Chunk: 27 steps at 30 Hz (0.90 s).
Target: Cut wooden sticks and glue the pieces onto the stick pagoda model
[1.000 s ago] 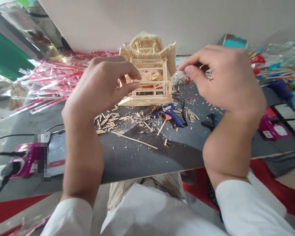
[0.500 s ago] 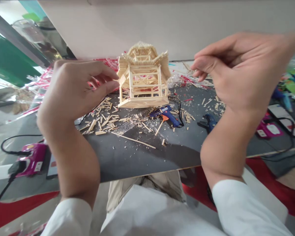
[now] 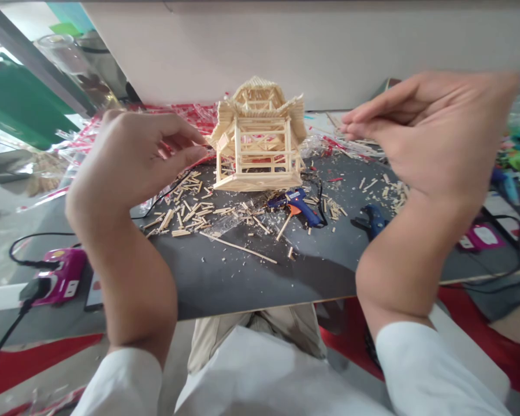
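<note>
A model house (image 3: 268, 153) built of thin pale wooden sticks, with a tiered, flared roof, stands at the table's middle. My left hand (image 3: 125, 156) is raised at its left side, fingers curved and thumb a little apart from the index fingertip. Those fingertips are close to the house's left edge; whether they touch it I cannot tell. On the other side, my right hand (image 3: 429, 127) is up in the air, away from the house, thumb and fingers pinched together. Anything in that pinch is hidden or too small to see. A blue glue gun (image 3: 303, 208) with an orange trigger lies before the house.
Cut stick pieces (image 3: 190, 214) litter the dark table (image 3: 242, 289), and one long stick (image 3: 238, 248) lies in front. Blue-handled pliers (image 3: 372, 219) rest near my right forearm. A magenta power strip (image 3: 63, 277) with plugged cables sits at left. Red and clear plastic wrappers (image 3: 182, 112) lie behind.
My right hand has shifted slightly, its fingertips drawn closer together. My left hand keeps nearly the same pose. The house and table appear a little further right as the view turns.
</note>
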{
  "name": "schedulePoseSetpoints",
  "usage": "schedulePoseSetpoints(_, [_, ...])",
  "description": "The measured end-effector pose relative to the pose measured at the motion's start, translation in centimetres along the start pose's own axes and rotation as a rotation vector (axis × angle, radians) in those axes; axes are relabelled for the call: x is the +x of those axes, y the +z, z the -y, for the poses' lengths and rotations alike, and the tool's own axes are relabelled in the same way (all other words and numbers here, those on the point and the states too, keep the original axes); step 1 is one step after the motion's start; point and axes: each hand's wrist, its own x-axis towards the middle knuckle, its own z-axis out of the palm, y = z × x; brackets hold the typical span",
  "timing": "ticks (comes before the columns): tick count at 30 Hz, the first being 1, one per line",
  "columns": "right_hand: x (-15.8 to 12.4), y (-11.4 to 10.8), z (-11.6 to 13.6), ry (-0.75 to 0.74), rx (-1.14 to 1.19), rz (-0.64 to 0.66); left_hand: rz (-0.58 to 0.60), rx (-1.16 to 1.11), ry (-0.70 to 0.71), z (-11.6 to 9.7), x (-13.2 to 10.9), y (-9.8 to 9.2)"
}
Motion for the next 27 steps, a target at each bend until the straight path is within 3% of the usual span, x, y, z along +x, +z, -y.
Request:
schedulePoseSetpoints(5, [1.3, -0.5, -2.7, 0.022, -0.098, -0.118, -0.002, -0.004, -0.056, -0.3, 0.1, 0.0])
schedulePoseSetpoints(7, [1.5, -0.8, -2.8, 0.028, -0.113, -0.127, 0.053, 0.028, -0.104, -0.8, 0.2, -0.4])
schedulePoseSetpoints(9, [1.5, -1.0, -2.7, 0.036, -0.104, -0.114, 0.180, 0.071, -0.180, -1.4, 0.3, -0.8])
schedulePoseSetpoints(13, [1.3, -1.0, -2.7, 0.061, -0.035, -0.113, 0.211, 0.066, -0.232, -2.0, 0.4, -1.3])
schedulePoseSetpoints(16, [1.5, -1.3, -3.0, 0.126, -0.139, 0.001, 0.213, 0.040, -0.216, -1.7, 0.4, -1.2])
schedulePoseSetpoints(20, [1.6, -2.0, -2.9, 0.303, -0.600, 0.361, 0.230, 0.013, -0.193, -1.3, 0.3, -0.7])
schedulePoseSetpoints(27, [1.4, -2.1, -2.2, 0.305, -0.568, 0.347, 0.303, -0.033, -0.176, -0.9, 0.6, -0.4])
